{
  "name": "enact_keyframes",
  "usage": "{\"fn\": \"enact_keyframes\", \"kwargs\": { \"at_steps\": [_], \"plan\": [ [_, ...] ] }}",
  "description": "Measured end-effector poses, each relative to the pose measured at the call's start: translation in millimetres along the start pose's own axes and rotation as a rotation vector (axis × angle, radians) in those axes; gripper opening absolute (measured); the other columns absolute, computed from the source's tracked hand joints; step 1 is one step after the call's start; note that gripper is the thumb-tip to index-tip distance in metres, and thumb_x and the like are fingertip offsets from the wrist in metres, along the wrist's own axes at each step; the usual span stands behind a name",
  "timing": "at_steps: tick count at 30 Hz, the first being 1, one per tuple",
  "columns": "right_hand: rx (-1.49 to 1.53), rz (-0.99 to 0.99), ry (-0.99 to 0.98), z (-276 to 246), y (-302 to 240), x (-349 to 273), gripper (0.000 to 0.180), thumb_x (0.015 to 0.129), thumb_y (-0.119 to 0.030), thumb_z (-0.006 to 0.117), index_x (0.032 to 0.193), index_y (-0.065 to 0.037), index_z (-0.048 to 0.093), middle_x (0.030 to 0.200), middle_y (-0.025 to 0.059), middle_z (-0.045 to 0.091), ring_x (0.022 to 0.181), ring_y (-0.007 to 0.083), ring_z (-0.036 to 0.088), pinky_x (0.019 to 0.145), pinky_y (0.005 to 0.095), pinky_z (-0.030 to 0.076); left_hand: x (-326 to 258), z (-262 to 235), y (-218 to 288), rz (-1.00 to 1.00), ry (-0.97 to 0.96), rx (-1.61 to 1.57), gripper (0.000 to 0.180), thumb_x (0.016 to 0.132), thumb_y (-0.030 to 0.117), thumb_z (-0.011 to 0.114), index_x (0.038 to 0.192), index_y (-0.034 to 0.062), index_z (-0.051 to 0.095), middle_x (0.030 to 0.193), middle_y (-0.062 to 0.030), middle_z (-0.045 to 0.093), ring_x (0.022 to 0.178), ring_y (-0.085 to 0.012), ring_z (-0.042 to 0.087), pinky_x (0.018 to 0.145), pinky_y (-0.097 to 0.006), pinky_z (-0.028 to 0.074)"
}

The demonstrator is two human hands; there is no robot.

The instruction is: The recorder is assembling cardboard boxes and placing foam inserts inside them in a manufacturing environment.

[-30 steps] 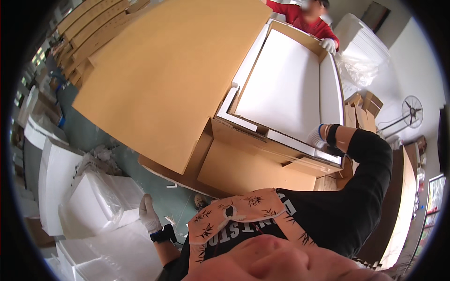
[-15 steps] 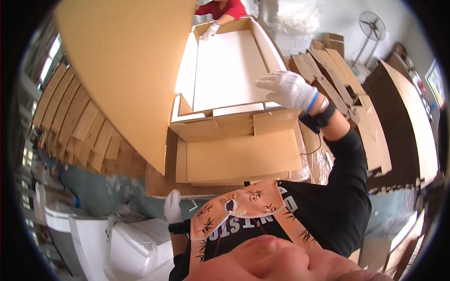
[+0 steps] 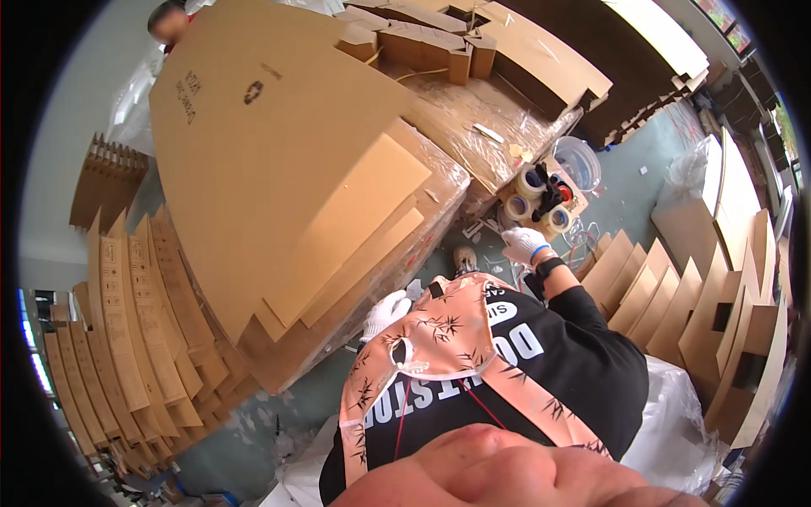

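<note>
My right hand [image 3: 524, 245], in a white glove with a dark wristband, reaches down just below a small box of packing tape rolls [image 3: 539, 201] on the floor. It holds nothing. My left hand [image 3: 385, 313], also in a white glove, hangs at my side with loose fingers and nothing in it. It is close to the lower edge of a large brown cardboard box [image 3: 279, 169] whose flaps lie folded over. The box rests on a plastic-wrapped stack [image 3: 439, 182].
Another person [image 3: 169, 21] stands behind the big box at the top left. Flat cardboard sheets stand in rows at the left [image 3: 127, 338] and right [image 3: 718, 321]. A clear plastic tub [image 3: 579, 160] sits beside the tape. White plastic wrap [image 3: 676, 414] lies by my right side.
My right hand has left the edge of the box and dropped toward the tape rolls. The white panel inside the box is no longer visible; the flaps now cover it. My head has turned.
</note>
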State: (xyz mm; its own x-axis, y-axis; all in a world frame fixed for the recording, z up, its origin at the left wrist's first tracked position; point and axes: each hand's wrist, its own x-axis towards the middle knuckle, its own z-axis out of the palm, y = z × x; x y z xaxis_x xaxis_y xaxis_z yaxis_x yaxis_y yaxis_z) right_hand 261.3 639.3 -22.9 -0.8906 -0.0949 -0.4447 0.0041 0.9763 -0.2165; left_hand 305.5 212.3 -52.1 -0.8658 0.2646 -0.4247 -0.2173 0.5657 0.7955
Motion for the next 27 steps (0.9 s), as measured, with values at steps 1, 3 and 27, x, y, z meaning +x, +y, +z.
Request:
{"fn": "enact_keyframes", "kwargs": {
  "at_steps": [1,3,27],
  "plan": [
    [0.041,-0.016,0.066,3,7,6,0.036,0.080,-0.030,0.063,0.109,-0.010,0.071,0.108,0.0179,0.070,0.103,0.0361,0.067,0.088,0.0454,0.054,-6,4,2,-0.008,-0.015,-0.004,0.045,0.095,0.038,0.065,0.126,0.0052,0.065,0.118,-0.0173,0.070,0.110,-0.0326,0.067,0.094,-0.038,0.051],
    [0.111,-0.089,0.216,-10,14,24,0.039,0.080,-0.028,0.064,0.114,-0.010,0.069,0.114,0.0153,0.067,0.107,0.0357,0.064,0.090,0.0451,0.053,-13,2,5,-0.027,-0.029,-0.046,0.044,0.095,0.037,0.065,0.125,0.0053,0.065,0.117,-0.0170,0.071,0.110,-0.0313,0.067,0.095,-0.038,0.050],
    [0.072,-0.051,0.733,-237,58,381,0.073,0.077,-0.039,0.071,0.140,-0.011,0.049,0.108,0.0162,0.064,0.099,0.0329,0.064,0.077,0.0461,0.053,-9,16,8,-0.669,0.131,0.168,0.047,0.096,0.036,0.058,0.129,0.0032,0.059,0.123,-0.0190,0.065,0.116,-0.0361,0.060,0.098,-0.041,0.047]
  ]
}}
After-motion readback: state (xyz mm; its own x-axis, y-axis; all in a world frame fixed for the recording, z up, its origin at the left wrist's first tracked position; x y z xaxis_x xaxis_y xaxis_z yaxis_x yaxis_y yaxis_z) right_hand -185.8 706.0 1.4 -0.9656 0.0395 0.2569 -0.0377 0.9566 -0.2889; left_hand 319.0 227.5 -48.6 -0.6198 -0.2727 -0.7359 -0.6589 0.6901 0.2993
